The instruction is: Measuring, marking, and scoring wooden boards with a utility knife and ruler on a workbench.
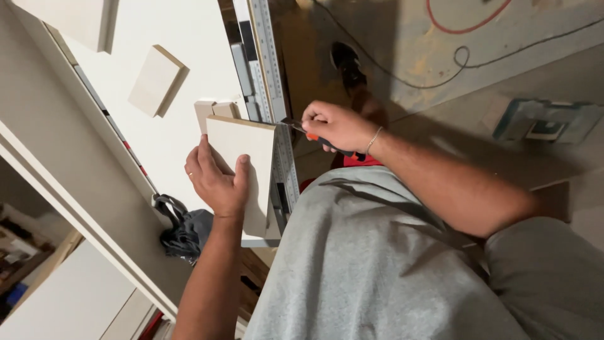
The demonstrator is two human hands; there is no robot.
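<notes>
Your left hand [216, 179] lies flat on a pale rectangular board with a light wooden edge [245, 151]. The palm presses on the lower left part of the board, the fingers are stretched out and slightly spread, and the thumb points up along the board face. The fingers are not curled around anything; they only press the board down. Your left forearm comes up from the bottom of the picture, almost straight.

The board rests on the white worktable [176, 126], with its right edge just beside the long metal ruler rail [274, 82] that runs along the table's edge.

Your right hand [336, 126] is closed into a fist around a utility knife with an orange and black handle [327, 143]. The knuckles face up, the wrist is bent a little, and a thin silver bracelet [375, 140] sits on it. The tip of the knife reaches the top right corner of the board. Your right forearm crosses the picture from the lower right, over your grey shirt [377, 264].

Further up on the table lies a smaller pale block [157, 80], well apart from your hands. Two small wooden pieces [217, 110] stand just behind the board. A black strap [179, 230] hangs at the table's front edge.
</notes>
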